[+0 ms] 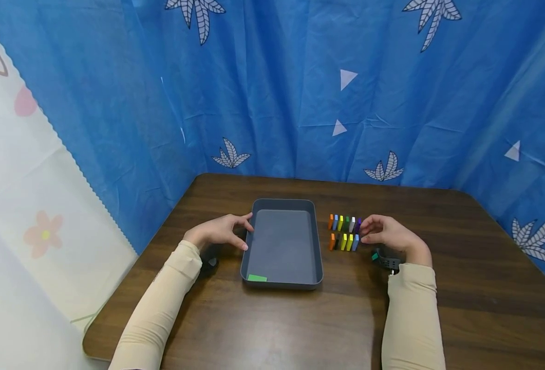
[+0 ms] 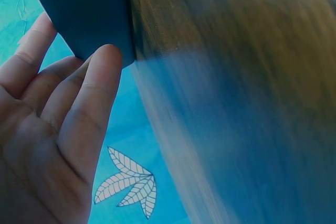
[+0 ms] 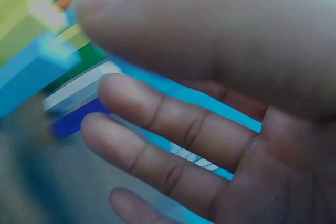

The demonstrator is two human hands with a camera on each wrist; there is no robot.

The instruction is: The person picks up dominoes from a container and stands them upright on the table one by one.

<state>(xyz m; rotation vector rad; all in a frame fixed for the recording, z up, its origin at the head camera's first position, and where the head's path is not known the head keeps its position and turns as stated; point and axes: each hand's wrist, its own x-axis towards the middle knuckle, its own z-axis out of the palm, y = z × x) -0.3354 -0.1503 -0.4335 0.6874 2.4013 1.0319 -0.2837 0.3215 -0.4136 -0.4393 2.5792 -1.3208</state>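
Observation:
A dark grey tray (image 1: pixel 281 246) stands at mid-table with a flat green block (image 1: pixel 257 278) in its near left corner. My left hand (image 1: pixel 221 229) is at the tray's left rim, fingers spread and touching it; the left wrist view shows the fingertips against the tray wall (image 2: pixel 89 14). Right of the tray, several thin coloured blocks stand upright in two rows. Beside their right ends is my right hand (image 1: pixel 389 233), thumb apart from the loosely bent fingers, holding nothing. Closest to its fingertips are a purple block (image 3: pixel 79 118), a white block (image 3: pixel 79 88) and a light blue block (image 3: pixel 37 69).
The brown wooden table (image 1: pixel 272 329) reaches back to a blue curtain (image 1: pixel 272 103) with leaf prints. A white curtain (image 1: pixel 36 221) hangs on the left. Dark straps go round both wrists, including the right wrist strap (image 1: pixel 388 261).

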